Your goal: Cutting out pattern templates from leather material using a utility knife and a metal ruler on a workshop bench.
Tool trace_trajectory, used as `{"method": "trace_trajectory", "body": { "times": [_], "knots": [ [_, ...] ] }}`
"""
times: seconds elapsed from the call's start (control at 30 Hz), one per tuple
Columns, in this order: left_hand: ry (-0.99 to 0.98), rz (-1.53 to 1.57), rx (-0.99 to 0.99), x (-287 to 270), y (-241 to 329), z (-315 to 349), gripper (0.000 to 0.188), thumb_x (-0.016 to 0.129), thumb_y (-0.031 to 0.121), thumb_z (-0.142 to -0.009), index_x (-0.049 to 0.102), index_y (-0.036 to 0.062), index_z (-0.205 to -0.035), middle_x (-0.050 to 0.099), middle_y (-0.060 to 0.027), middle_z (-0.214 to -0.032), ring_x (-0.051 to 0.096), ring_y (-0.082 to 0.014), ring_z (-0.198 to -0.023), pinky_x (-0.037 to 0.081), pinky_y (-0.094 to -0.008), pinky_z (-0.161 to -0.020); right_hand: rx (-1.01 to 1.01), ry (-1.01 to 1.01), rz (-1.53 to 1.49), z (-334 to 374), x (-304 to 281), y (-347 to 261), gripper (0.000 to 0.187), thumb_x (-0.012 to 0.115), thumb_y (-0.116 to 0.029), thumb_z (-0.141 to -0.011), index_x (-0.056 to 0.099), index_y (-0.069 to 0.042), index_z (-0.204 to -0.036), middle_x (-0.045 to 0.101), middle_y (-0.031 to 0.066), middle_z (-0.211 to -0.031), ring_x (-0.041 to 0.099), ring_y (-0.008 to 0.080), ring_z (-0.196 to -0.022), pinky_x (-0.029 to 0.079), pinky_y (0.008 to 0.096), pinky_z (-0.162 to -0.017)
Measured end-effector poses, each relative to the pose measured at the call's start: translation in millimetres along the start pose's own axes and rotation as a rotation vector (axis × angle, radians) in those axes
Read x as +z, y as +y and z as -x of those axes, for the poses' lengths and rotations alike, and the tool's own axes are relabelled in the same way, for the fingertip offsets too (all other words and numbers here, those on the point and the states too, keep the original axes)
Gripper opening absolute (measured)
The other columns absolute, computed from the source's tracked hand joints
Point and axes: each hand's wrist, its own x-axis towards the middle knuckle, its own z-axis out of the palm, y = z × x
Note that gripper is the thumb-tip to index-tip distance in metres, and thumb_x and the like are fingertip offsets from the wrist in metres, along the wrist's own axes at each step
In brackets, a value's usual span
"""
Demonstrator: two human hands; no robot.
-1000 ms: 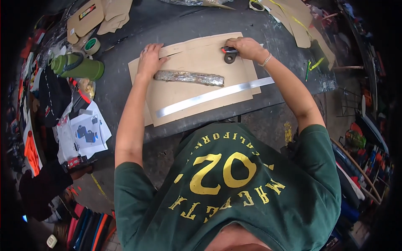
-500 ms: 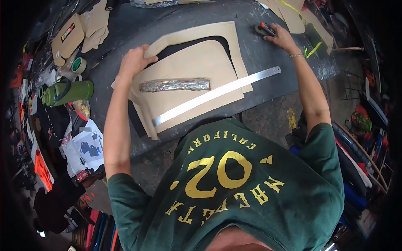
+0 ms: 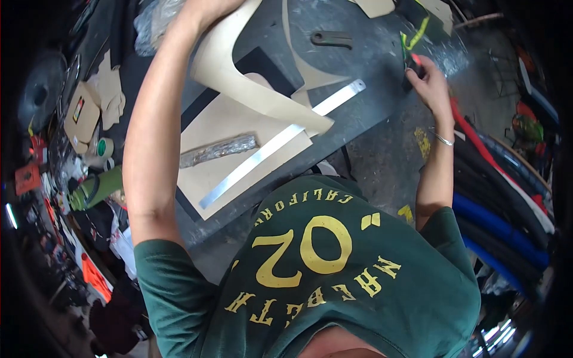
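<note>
At the top edge, my left hand (image 3: 222, 5) is partly cut off, its fingers closed on a curved cardboard offcut (image 3: 262, 98). The offcut hangs bent over the cardboard panel (image 3: 209, 122) and crosses a steel ruler (image 3: 253, 168). A bar wrapped in clear plastic (image 3: 219, 149) lies on the panel, with a black sheet (image 3: 256, 67) underneath. Out at the table's right side, my right hand (image 3: 431, 86) grips a black tool with a red end (image 3: 413, 67); its exact kind is unclear. Beside it is a yellow-green tape measure strip (image 3: 419, 33).
A dark flat tool with a slot (image 3: 332, 39) and a thin cardboard scrap (image 3: 307, 74) lie on the black table (image 3: 364, 56). Along the left stand a green bottle (image 3: 98, 188), a tape roll (image 3: 105, 147) and cardboard pieces (image 3: 82, 116). Rolled material (image 3: 501, 230) is stacked at the right.
My left hand has lifted the cardboard offcut off the panel and moved it upward. My right hand has moved right, toward the table's edge, with the black tool. The view has shifted.
</note>
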Motion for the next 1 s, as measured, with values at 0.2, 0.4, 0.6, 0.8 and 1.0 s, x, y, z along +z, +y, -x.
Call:
{"method": "trace_trajectory", "body": {
  "times": [0.2,0.4,0.6,0.8,1.0],
  "knots": [
    [-0.02,0.196,0.404,51,-23,-89,0.032,0.058,0.024,-0.097,0.068,0.003,-0.119,0.073,-0.0205,-0.1,0.071,-0.0296,-0.097,0.053,-0.0412,-0.086,0.315,-0.03,-0.871,72,-20,34,0.023,0.076,-0.013,-0.089,0.069,-0.004,-0.109,0.07,0.0089,-0.095,0.069,0.0163,-0.086,0.055,0.0295,-0.08],
    [-0.236,-0.124,0.296,77,-34,-128,0.029,0.062,0.024,-0.093,0.07,0.0031,-0.112,0.074,-0.0212,-0.092,0.072,-0.0341,-0.088,0.055,-0.0453,-0.078,0.405,-0.768,-1.391,144,76,-34,0.035,0.077,-0.004,-0.079,0.057,-0.004,-0.107,0.069,0.0107,-0.095,0.071,0.0236,-0.093,0.055,0.0378,-0.091],
    [-0.171,-0.284,0.339,98,-53,-144,0.024,0.061,0.019,-0.092,0.071,0.0023,-0.106,0.073,-0.0235,-0.089,0.072,-0.0373,-0.085,0.056,-0.0465,-0.078,-0.333,-0.696,-0.484,120,128,-101,0.024,0.068,-0.005,-0.078,0.059,0.0,-0.1,0.062,0.0117,-0.096,0.066,0.0296,-0.093,0.054,0.0401,-0.082],
    [-0.061,-0.225,0.496,109,-12,-123,0.023,0.058,0.016,-0.094,0.069,-0.0024,-0.101,0.072,-0.0225,-0.084,0.073,-0.0341,-0.077,0.058,-0.0446,-0.073,-0.653,-0.59,-0.044,123,199,-141,0.024,0.063,-0.006,-0.082,0.064,-0.002,-0.105,0.062,0.0131,-0.106,0.064,0.0312,-0.105,0.057,0.0414,-0.086],
    [-0.318,0.374,0.218,114,13,-125,0.018,0.055,0.01,-0.097,0.062,-0.0017,-0.087,0.066,-0.0088,-0.066,0.065,-0.0156,-0.055,0.055,-0.031,-0.051,-0.729,-0.556,0.122,117,223,-154,0.027,0.063,-0.007,-0.083,0.065,-0.001,-0.109,0.066,0.0161,-0.108,0.064,0.0298,-0.106,0.059,0.0371,-0.082]
  ]
}}
